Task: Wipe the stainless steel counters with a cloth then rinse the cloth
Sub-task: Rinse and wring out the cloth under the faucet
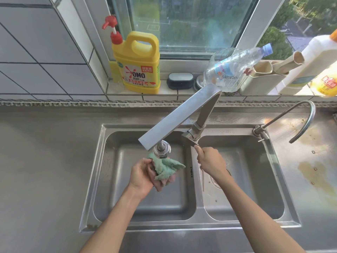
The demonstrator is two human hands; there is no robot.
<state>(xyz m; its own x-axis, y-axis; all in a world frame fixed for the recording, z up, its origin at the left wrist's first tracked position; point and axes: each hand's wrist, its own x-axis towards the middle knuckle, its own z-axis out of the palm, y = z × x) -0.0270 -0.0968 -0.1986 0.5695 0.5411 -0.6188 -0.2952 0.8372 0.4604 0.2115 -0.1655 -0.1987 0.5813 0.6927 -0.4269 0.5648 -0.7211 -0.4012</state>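
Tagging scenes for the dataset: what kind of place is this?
Likely a home kitchen: a steel double sink with a tap, and a detergent jug on the windowsill. The left hand holds a cloth under the spout.

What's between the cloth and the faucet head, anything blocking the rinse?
Nothing visible. The left hand holds the cloth bunched directly under the faucet head over the left basin. The right hand is at the faucet lever, off to the side.

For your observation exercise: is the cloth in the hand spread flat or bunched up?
Bunched up: the cloth hangs crumpled in the left hand, under the tap head.
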